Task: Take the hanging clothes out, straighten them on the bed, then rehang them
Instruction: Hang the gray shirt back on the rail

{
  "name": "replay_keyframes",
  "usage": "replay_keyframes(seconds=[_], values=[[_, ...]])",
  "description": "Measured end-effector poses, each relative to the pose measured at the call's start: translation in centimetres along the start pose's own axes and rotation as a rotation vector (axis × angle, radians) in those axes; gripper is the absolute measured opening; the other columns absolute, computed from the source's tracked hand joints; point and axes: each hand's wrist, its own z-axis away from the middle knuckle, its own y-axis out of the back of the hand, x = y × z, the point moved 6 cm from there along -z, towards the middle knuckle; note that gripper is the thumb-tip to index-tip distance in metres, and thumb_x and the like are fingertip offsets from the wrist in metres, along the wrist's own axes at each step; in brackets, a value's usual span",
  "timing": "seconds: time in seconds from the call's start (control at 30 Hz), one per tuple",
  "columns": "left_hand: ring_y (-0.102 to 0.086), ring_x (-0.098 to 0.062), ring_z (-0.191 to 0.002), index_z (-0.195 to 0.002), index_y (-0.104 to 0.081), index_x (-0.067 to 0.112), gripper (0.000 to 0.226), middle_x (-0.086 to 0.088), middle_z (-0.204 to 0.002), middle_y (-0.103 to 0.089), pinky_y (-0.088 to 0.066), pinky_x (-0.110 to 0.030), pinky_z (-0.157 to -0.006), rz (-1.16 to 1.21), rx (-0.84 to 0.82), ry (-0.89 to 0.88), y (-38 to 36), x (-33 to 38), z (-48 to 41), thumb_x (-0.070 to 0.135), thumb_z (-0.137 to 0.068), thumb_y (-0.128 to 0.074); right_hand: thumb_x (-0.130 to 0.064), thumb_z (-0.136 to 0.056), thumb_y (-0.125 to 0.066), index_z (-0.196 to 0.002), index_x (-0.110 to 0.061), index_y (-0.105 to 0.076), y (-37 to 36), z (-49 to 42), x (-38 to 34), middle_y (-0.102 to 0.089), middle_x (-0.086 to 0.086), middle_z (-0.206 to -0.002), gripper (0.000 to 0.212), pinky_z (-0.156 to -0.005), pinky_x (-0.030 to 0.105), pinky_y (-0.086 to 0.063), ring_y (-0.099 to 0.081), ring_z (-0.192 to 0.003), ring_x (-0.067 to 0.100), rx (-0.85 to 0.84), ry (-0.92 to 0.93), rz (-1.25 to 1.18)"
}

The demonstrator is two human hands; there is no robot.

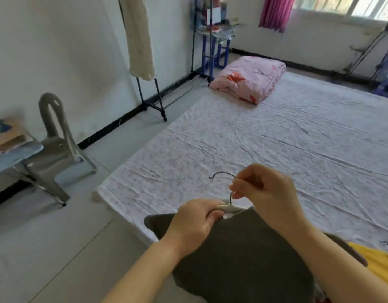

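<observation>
A dark grey garment hangs on a white hanger with a metal hook, held over the near corner of the bed. My left hand grips the hanger's left shoulder together with the garment's collar. My right hand pinches the hook's wire stem just above the hanger. A cream garment hangs on the black clothes rack by the far wall.
A folded pink quilt lies at the bed's far end. A metal chair and a low table stand to the left on the tiled floor. A blue shelf unit stands in the corner. Something yellow lies at lower right.
</observation>
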Motion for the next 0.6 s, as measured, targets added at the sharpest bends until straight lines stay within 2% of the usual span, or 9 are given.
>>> replay_keyframes(seconds=[0.07, 0.2, 0.3, 0.37, 0.47, 0.53, 0.6], values=[[-0.057, -0.003, -0.089, -0.107, -0.063, 0.028, 0.021, 0.012, -0.096, -0.065, -0.050, -0.025, -0.082, -0.015, 0.141, -0.001, 4.2, 0.0, 4.4, 0.036, -0.094, -0.048, -0.011, -0.076, -0.070, -0.068, -0.028, -0.064, -2.3, 0.9, -5.3, -0.069, -0.013, -0.065, 0.020, -0.057, 0.011, -0.049, -0.067, -0.057, 0.002, -0.049, 0.085, -0.047], [-0.057, -0.007, -0.078, -0.094, -0.064, 0.016, 0.022, 0.002, -0.084, -0.064, -0.050, -0.027, -0.076, -0.036, 0.439, 0.062, 12.4, -0.7, 12.6, 0.033, -0.093, -0.050, -0.020, -0.077, -0.067, -0.071, -0.031, -0.063, -8.1, 2.6, -15.4, -0.070, -0.014, -0.069, 0.013, -0.061, 0.016, -0.053, -0.068, -0.060, 0.002, -0.124, 0.295, -0.108], [-0.050, -0.003, -0.071, -0.093, -0.066, 0.015, 0.021, 0.007, -0.081, -0.061, -0.041, -0.008, -0.072, -0.098, 0.674, 0.166, 18.3, -1.7, 18.4, 0.031, -0.093, -0.052, -0.030, -0.083, -0.063, -0.087, -0.043, -0.054, -13.3, 3.7, -20.7, -0.067, -0.026, -0.073, 0.016, -0.062, 0.006, -0.048, -0.063, -0.068, -0.012, -0.217, 0.447, 0.001], [-0.045, -0.003, -0.067, -0.088, -0.065, 0.019, 0.020, 0.014, -0.074, -0.053, -0.034, -0.008, -0.065, -0.159, 0.794, 0.242, 22.3, -2.8, 22.7, 0.033, -0.093, -0.052, -0.040, -0.085, -0.058, -0.106, -0.052, -0.041, -17.6, 4.7, -22.8, -0.055, -0.035, -0.089, 0.030, -0.070, 0.003, -0.042, -0.057, -0.080, -0.015, -0.329, 0.535, 0.203], [-0.049, -0.004, -0.068, -0.085, -0.065, 0.019, 0.018, 0.013, -0.073, -0.056, -0.035, -0.016, -0.061, -0.223, 0.942, 0.317, 27.9, -4.3, 29.1, 0.032, -0.092, -0.055, -0.047, -0.085, -0.055, -0.130, -0.049, -0.031, -23.7, 6.1, -25.5, -0.050, -0.023, -0.113, 0.051, -0.087, 0.017, -0.043, -0.052, -0.100, 0.002, -0.457, 0.684, 0.416], [-0.054, -0.006, -0.071, -0.087, -0.067, 0.018, 0.016, 0.009, -0.078, -0.064, -0.040, -0.018, -0.062, -0.279, 1.032, 0.372, 31.3, -5.4, 33.3, 0.031, -0.090, -0.058, -0.046, -0.087, -0.054, -0.136, -0.054, -0.016, -27.3, 6.8, -28.2, -0.048, -0.017, -0.122, 0.062, -0.092, 0.020, -0.040, -0.046, -0.100, 0.003, -0.479, 0.806, 0.446], [-0.056, -0.006, -0.075, -0.091, -0.069, 0.018, 0.016, 0.008, -0.084, -0.067, -0.042, -0.016, -0.065, -0.343, 1.113, 0.443, 34.2, -6.5, 37.1, 0.031, -0.089, -0.059, -0.041, -0.088, -0.056, -0.134, -0.056, -0.003, -31.0, 7.9, -31.4, -0.049, -0.015, -0.117, 0.071, -0.088, 0.018, -0.033, -0.041, -0.095, 0.002, -0.486, 0.934, 0.416]])
